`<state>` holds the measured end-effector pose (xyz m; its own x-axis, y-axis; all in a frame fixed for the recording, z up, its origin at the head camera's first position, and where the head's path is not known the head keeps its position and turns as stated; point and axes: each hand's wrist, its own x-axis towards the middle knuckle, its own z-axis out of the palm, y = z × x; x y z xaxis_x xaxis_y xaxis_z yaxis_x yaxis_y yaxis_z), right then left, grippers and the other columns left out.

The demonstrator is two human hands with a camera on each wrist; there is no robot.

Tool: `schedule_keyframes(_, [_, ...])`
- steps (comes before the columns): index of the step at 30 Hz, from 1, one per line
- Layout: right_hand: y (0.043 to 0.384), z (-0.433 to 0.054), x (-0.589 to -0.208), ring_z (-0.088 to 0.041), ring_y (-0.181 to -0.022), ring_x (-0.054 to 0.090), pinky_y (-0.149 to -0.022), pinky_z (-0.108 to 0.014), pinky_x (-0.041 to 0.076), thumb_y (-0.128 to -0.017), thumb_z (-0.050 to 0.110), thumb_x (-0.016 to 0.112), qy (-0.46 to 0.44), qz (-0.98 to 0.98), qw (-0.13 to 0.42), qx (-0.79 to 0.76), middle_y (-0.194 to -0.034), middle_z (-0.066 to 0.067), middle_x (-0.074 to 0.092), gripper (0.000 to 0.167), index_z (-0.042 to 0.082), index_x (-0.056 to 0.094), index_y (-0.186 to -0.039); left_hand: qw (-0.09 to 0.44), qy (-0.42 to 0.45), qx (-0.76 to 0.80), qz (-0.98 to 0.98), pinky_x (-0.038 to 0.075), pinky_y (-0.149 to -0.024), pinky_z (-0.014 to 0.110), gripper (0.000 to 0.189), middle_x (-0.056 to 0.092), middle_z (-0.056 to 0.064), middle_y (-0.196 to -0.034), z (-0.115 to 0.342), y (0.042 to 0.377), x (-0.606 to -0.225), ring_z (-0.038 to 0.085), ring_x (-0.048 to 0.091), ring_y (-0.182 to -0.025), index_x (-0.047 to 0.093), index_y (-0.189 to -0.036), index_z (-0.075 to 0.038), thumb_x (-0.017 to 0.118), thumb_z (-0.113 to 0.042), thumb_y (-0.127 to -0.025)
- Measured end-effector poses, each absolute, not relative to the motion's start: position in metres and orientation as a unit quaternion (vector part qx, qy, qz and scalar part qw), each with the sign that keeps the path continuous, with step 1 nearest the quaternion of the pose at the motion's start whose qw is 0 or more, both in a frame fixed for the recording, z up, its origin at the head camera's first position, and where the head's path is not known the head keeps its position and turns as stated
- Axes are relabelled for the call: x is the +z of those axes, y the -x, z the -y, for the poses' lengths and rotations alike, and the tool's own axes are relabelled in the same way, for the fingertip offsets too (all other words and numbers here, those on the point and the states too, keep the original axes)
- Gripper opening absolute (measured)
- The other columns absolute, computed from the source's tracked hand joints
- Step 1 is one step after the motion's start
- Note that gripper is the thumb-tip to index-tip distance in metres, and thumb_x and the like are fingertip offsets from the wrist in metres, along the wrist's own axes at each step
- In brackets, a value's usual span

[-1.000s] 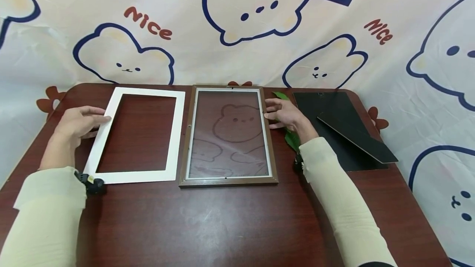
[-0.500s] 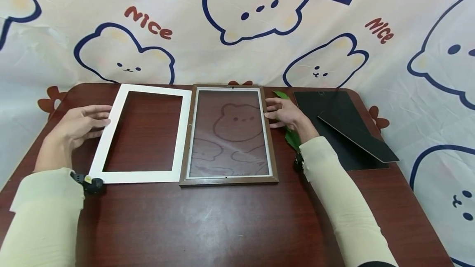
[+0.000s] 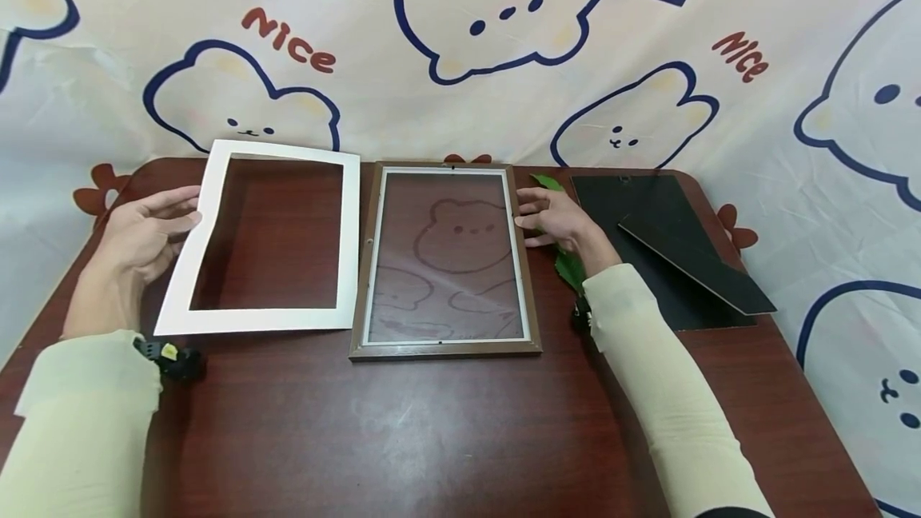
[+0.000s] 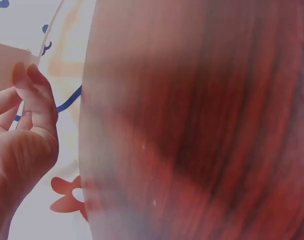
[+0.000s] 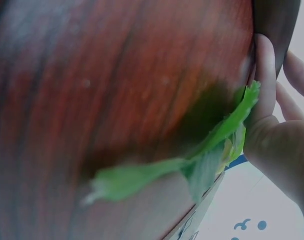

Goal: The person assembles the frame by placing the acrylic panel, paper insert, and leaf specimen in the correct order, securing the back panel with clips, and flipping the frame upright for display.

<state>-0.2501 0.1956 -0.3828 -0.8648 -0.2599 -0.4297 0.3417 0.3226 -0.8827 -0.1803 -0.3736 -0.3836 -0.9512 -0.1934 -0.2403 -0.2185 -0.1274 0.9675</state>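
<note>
In the head view my left hand [image 3: 137, 238] pinches the left edge of a white picture mat [image 3: 266, 321]. The mat is raised off the table at a tilt, its left side slightly bent. In the left wrist view the thumb and a finger meet at a corner of the pale mat [image 4: 7, 65]. Right beside it a brown picture frame [image 3: 446, 352] lies on the table, with a clear pane [image 3: 446, 262] inside. My right hand [image 3: 554, 221] rests its extended fingers against the frame's right edge. Its fingertips are partly hidden in the right wrist view.
A green leafy sprig [image 3: 571, 268] lies under and beside the right wrist; the right wrist view shows its leaf [image 5: 211, 140] close up. Further right is a black backing board [image 3: 669, 302] with a raised stand flap [image 3: 698, 262]. A patterned cloth [image 3: 446, 118] hangs behind the table.
The left hand first slid the mat right, up to the frame, then lifted it and drew it back left. The right hand and the frame have stayed in place.
</note>
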Motion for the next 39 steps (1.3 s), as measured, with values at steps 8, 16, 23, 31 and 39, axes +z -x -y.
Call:
schedule_keyframes(8, [0.248,-0.197,-0.382,-0.037,-0.129,0.051,-0.086,-0.042,0.060,-0.101,0.002,0.060,-0.029,-0.770,0.260,-0.581,-0.153,-0.020,0.038,0.066,0.016,0.033,-0.160,0.002,0.119,0.811,-0.573,0.062,-0.067,0.028,0.037,0.075,0.001,-0.101,0.370,0.181,-0.376,0.015,0.073,-0.085,0.077,-0.119,-0.011,0.071,0.010,-0.088])
schedule_keyframes(16, [0.249,-0.197,-0.385,-0.037,-0.129,0.052,-0.085,-0.042,0.061,-0.101,0.001,0.060,-0.031,-0.771,0.259,-0.582,-0.153,-0.020,0.038,0.066,0.016,0.033,-0.160,0.010,0.082,0.849,-0.522,0.062,-0.067,0.030,0.038,0.076,0.008,-0.100,0.366,0.182,-0.374,0.019,0.074,-0.084,0.076,-0.118,-0.004,0.062,0.018,-0.091])
schedule_keyframes(23, [0.250,-0.196,-0.383,-0.036,-0.128,0.052,-0.086,-0.042,0.060,-0.101,0.002,0.061,-0.027,-0.770,0.258,-0.583,-0.151,-0.019,0.040,0.065,0.016,0.034,-0.159,0.010,0.096,0.862,-0.498,0.063,-0.066,0.035,0.039,0.076,0.010,-0.100,0.368,0.184,-0.369,0.023,0.075,-0.084,0.074,-0.122,-0.002,0.061,0.019,-0.091])
schedule_keyframes(31, [0.252,-0.197,-0.382,-0.036,-0.127,0.053,-0.085,-0.042,0.060,-0.101,0.002,0.061,-0.029,-0.769,0.256,-0.586,-0.150,-0.019,0.041,0.065,0.016,0.034,-0.159,0.010,0.095,0.878,-0.469,0.063,-0.065,0.033,0.036,0.076,0.013,-0.097,0.363,0.188,-0.365,0.024,0.075,-0.081,0.076,-0.115,0.000,0.057,0.021,-0.092])
schedule_keyframes(39, [0.250,-0.195,-0.380,-0.036,-0.127,0.053,-0.087,-0.043,0.060,-0.101,0.001,0.060,-0.029,-0.768,0.259,-0.586,-0.151,-0.019,0.040,0.065,0.016,0.034,-0.159,0.018,0.072,0.876,-0.477,0.063,-0.066,0.034,0.036,0.076,0.013,-0.099,0.352,0.188,-0.372,0.023,0.075,-0.084,0.076,-0.115,0.001,0.058,0.021,-0.092])
